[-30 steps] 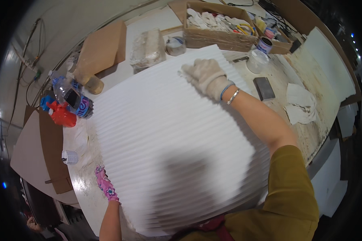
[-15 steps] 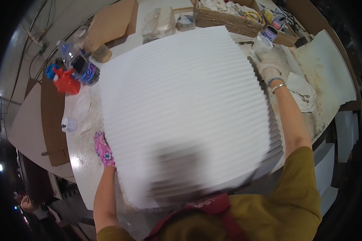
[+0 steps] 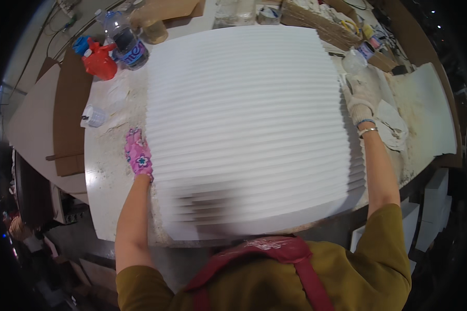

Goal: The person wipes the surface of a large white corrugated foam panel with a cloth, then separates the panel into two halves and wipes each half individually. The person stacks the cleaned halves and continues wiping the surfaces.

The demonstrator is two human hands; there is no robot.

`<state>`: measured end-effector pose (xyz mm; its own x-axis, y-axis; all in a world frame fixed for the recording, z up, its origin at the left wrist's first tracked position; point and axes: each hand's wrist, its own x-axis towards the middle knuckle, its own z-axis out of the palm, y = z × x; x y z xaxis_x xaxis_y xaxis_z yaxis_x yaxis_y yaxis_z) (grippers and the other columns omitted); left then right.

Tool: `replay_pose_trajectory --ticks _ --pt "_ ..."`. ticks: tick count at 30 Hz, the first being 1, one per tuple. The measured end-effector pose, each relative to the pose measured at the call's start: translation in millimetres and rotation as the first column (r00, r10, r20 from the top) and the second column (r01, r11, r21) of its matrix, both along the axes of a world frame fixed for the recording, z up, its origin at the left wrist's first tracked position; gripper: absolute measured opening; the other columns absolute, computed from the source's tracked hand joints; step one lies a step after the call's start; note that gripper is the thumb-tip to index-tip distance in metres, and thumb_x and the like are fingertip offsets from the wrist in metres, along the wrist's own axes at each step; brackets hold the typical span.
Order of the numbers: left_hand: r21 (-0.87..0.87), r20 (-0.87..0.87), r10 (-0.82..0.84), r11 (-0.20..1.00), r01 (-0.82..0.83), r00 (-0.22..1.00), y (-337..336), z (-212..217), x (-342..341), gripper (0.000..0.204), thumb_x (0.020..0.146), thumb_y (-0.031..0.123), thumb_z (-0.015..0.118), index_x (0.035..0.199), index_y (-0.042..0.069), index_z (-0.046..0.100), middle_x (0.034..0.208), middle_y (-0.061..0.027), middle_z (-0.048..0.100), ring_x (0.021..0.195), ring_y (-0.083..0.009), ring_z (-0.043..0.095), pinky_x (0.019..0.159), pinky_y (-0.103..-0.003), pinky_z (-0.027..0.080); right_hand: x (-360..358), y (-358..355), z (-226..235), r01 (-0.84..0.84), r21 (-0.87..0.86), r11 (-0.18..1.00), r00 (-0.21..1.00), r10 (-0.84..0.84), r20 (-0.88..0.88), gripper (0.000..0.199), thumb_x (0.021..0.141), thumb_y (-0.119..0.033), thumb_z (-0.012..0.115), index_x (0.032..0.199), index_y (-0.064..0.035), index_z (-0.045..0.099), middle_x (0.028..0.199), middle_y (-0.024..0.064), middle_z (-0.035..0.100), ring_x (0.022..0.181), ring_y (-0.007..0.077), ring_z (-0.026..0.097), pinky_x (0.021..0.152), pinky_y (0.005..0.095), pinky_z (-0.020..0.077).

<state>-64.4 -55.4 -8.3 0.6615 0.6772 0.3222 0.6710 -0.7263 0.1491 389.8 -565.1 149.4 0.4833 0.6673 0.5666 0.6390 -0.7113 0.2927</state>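
Ridged white sheeting (image 3: 249,114) lies on the surface (image 3: 104,181) between our left grip (image 3: 139,153) and right grip (image 3: 363,97) in the head view; we cannot tell whether either is closed. We should support both sides evenly; the ridges run grip to grip, the near-square outline giving no clear long axis.

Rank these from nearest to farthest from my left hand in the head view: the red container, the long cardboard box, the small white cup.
From your left hand:
1. Small white cup: just ahead, to its left.
2. Red container: farther ahead, also to the left.
3. Long cardboard box: far off to the right, beyond the white sheet.
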Motion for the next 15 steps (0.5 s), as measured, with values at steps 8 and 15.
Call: replay_pose_trajectory --ticks 8,15 --pt "0.041 0.008 -0.006 0.999 0.005 1.0 6.5 -3.7 3.2 0.047 0.096 0.016 0.063 0.143 0.014 0.058 0.152 -0.0116 0.051 0.143 -0.0325 0.045 0.115 -0.047 0.037 -103.7 41.0 13.9 -0.201 -0.099 0.975 0.921 0.153 -0.359 0.03 0.096 -0.035 0.064 0.121 -0.0185 0.067 0.084 0.0123 0.064 0.078 0.0336 0.063 0.071 0.047 0.051" --pt "0.015 0.03 0.026 1.0 -0.026 0.999 3.1 -2.7 6.6 0.043 0.097 0.017 0.063 0.14 0.012 0.06 0.15 -0.0118 0.054 0.142 -0.0326 0.045 0.115 -0.046 0.038 -69.0 52.6 34.1 -0.024 -0.049 0.998 0.958 0.009 -0.285 0.027 0.101 -0.04 0.056 0.103 -0.017 0.071 0.08 0.0113 0.068 0.075 0.0341 0.067 0.072 0.0459 0.053"
